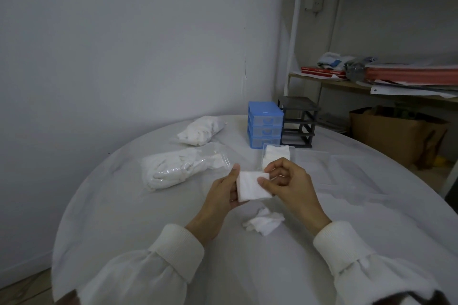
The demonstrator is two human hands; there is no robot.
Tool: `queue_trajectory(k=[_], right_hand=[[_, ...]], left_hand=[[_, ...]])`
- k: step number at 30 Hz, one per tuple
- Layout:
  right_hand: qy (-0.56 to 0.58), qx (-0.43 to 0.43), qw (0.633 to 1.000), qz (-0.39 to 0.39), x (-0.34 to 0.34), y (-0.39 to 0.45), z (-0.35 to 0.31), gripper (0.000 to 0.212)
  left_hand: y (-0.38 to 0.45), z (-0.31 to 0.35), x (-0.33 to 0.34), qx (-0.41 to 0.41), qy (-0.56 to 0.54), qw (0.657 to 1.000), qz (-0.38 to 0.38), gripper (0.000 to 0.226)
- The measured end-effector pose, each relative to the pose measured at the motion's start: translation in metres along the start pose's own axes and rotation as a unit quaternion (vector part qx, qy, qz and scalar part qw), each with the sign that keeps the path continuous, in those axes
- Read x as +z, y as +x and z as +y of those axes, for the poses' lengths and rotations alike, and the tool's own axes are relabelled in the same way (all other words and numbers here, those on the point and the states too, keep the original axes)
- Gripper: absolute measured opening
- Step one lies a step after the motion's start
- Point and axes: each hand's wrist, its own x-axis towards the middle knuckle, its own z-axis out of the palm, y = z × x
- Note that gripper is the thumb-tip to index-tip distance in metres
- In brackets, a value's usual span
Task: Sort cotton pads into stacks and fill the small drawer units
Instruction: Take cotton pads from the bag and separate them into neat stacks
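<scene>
Pinching one small stack of cotton pads (252, 184) between both hands (224, 192) (288, 187), above table.

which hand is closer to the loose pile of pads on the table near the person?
Right. The right hand hangs almost straight above the loose pile, gripping the pad stack. The left hand sits up and to the pile's left.
</scene>
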Motion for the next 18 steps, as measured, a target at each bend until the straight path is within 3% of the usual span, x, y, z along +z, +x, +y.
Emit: queue_trajectory(k=[7, 11, 14, 18], right_hand=[[-0.069, 0.004, 0.998, -0.002, -0.004, 0.001, 0.001, 0.028], [-0.051, 0.042, 0.996, -0.068, -0.014, 0.005, -0.002, 0.013], [-0.075, 0.036, 0.994, -0.071, -0.022, 0.008, -0.002, 0.012], [-0.014, 0.071, 0.996, -0.045, -0.030, 0.014, 0.001, 0.010]], left_hand=[[-0.005, -0.006, -0.001, 0.042, 0.024, 0.998, -0.033, 0.020], [-0.001, -0.004, -0.002, 0.052, 0.015, 0.998, -0.021, 0.018], [0.002, -0.005, 0.000, 0.055, 0.031, 0.998, -0.013, 0.012], [0.012, -0.006, 0.007, 0.072, 0.069, 0.995, 0.012, 0.005]])
